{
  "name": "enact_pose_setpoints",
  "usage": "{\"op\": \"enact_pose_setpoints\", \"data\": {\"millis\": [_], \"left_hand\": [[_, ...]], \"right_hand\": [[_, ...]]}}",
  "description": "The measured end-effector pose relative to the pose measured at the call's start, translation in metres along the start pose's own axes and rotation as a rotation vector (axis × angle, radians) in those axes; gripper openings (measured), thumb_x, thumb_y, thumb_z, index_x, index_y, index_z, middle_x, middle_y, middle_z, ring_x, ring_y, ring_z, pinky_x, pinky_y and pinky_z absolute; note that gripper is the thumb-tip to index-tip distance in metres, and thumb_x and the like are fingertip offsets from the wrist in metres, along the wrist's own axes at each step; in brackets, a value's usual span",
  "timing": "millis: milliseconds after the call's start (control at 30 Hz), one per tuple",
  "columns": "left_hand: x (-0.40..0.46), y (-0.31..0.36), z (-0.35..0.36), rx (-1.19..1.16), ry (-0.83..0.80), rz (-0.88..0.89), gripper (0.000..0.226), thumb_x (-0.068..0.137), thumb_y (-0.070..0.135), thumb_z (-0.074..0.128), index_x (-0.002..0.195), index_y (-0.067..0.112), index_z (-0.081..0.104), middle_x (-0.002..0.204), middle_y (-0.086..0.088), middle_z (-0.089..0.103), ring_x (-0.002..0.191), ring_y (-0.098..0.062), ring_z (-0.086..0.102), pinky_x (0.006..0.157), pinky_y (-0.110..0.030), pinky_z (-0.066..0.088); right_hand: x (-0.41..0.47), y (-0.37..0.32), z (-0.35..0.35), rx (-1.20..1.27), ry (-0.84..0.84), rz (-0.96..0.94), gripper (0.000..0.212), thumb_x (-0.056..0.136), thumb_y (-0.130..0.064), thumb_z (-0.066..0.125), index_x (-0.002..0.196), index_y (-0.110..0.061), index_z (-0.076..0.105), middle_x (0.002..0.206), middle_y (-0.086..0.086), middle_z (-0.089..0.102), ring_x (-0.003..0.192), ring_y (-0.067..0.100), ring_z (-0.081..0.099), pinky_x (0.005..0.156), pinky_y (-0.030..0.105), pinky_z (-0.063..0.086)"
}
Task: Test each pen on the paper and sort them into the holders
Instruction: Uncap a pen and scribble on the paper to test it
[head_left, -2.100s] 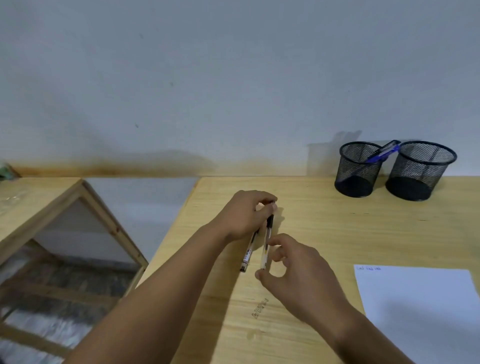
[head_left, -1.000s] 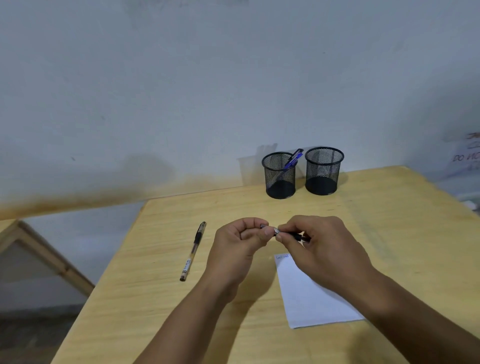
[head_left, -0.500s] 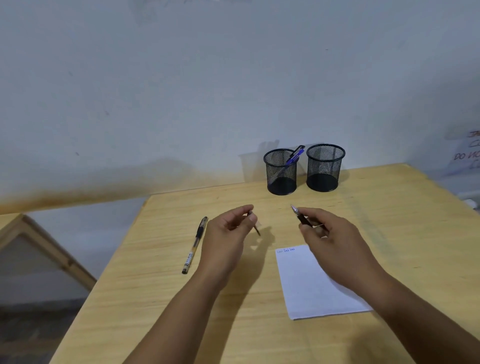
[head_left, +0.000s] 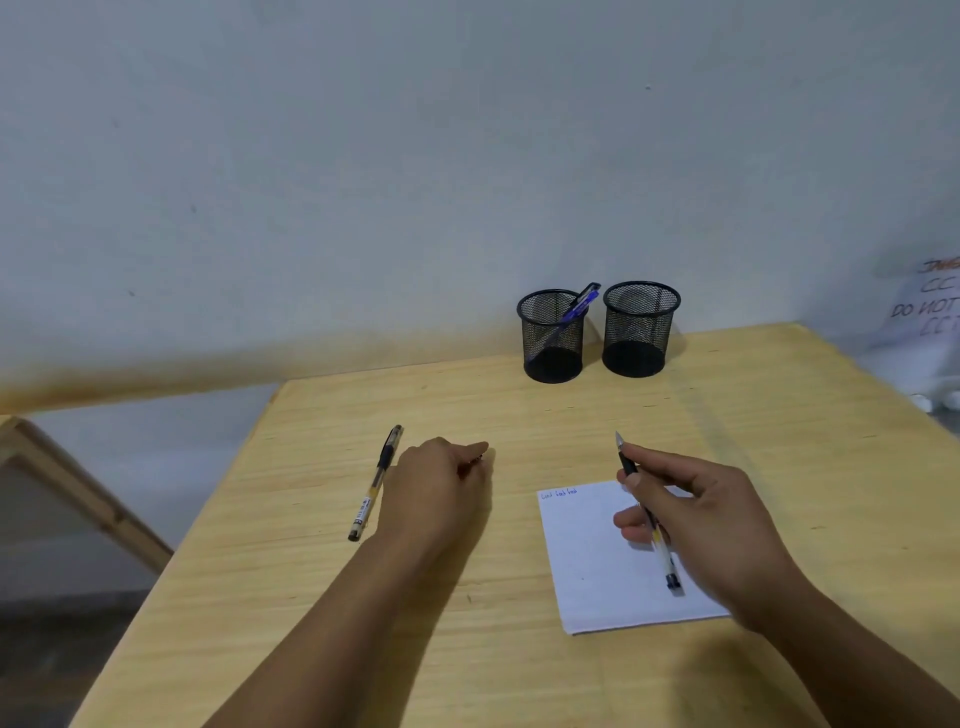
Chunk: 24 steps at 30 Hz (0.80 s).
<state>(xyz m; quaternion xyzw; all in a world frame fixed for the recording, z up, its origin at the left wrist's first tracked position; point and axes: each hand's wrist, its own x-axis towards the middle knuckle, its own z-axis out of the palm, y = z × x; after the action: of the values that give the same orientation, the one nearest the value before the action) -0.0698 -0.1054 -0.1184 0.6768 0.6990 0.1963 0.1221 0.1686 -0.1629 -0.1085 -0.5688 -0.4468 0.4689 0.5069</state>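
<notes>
Now right hand (head_left: 711, 525) grips an uncapped pen (head_left: 647, 512) above the paper (head_left: 587, 566); left hand (head_left: 439, 486) pinches its cap (head_left: 477, 459)

Probably an office: wooden desk (head_left: 519, 623), mesh holders (head_left: 553, 338).

Wooden table (head_left: 779, 415) carries paper (head_left: 587, 561), capped pen (head_left: 375, 483), two holders (head_left: 552, 338).

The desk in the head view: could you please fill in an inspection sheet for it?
Surface: wooden table, bare.
Job's things: uncapped pen; capped pen lying left; paper, blue marks at top; left holder with a blue pen; right holder looks empty.
Clutter: nothing seen.
Grips: right hand holds the uncapped pen; left hand pinches something small and dark.
Cables: nothing seen.
Surroundings: grey wall, handwritten notice.
</notes>
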Motion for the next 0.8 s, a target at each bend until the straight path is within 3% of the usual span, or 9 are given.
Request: {"op": "enact_pose_setpoints", "data": {"millis": [133,300,433,500,633,800], "left_hand": [[-0.002,-0.004,0.006,0.054,0.068,0.071,0.032,0.098,0.047,0.046,0.123,0.041,0.065,0.096,0.008,0.065,0.092,-0.016,0.061,0.076,-0.032,0.048],[-0.012,0.002,0.007,0.071,0.099,0.102,0.039,0.095,0.041,0.051,0.133,0.035,0.058,0.116,0.006,0.062,0.110,-0.023,0.054,0.090,-0.039,0.045],[-0.041,0.020,0.010,-0.068,0.140,0.239,0.042,0.093,0.041,0.055,0.133,0.028,0.060,0.119,0.009,0.061,0.113,-0.016,0.049,0.094,-0.036,0.045],[-0.056,0.027,0.016,-0.048,0.075,0.346,0.050,0.089,0.045,0.053,0.135,0.026,0.057,0.123,0.009,0.060,0.115,-0.013,0.049,0.095,-0.034,0.044],[-0.067,0.032,0.025,0.028,-0.054,0.431,0.067,0.084,0.055,0.052,0.142,0.022,0.048,0.136,0.007,0.054,0.124,-0.014,0.045,0.098,-0.026,0.036],[-0.066,0.030,0.028,0.092,-0.075,0.450,0.075,0.081,0.064,0.049,0.140,0.017,0.050,0.145,0.006,0.049,0.128,-0.013,0.040,0.101,-0.023,0.030]], "right_hand": [[-0.001,0.001,0.000,0.027,0.010,-0.009,0.025,0.093,-0.016,0.063,0.113,-0.029,0.072,0.085,0.000,0.077,0.071,0.024,0.076,0.073,0.041,0.062],[0.001,-0.003,-0.002,0.203,-0.040,0.054,0.025,0.098,-0.013,0.052,0.099,-0.021,0.076,0.102,0.008,0.076,0.087,0.028,0.076,0.079,0.042,0.059],[-0.001,0.001,-0.007,0.108,-0.100,-0.113,0.035,0.092,0.002,0.058,0.119,-0.018,0.069,0.109,0.004,0.075,0.098,0.021,0.074,0.082,0.033,0.060],[-0.001,0.002,-0.005,-0.001,-0.037,-0.169,0.034,0.089,-0.005,0.068,0.120,-0.018,0.069,0.106,-0.001,0.076,0.096,0.014,0.074,0.080,0.030,0.060],[0.006,0.000,0.005,-0.100,0.099,-0.158,0.017,0.088,-0.018,0.069,0.102,-0.029,0.071,0.087,-0.008,0.076,0.080,0.007,0.074,0.070,0.021,0.061],[0.012,0.003,0.015,-0.201,0.108,-0.210,0.014,0.092,-0.024,0.064,0.089,-0.037,0.065,0.083,-0.010,0.074,0.083,0.011,0.072,0.079,0.031,0.061]]}}
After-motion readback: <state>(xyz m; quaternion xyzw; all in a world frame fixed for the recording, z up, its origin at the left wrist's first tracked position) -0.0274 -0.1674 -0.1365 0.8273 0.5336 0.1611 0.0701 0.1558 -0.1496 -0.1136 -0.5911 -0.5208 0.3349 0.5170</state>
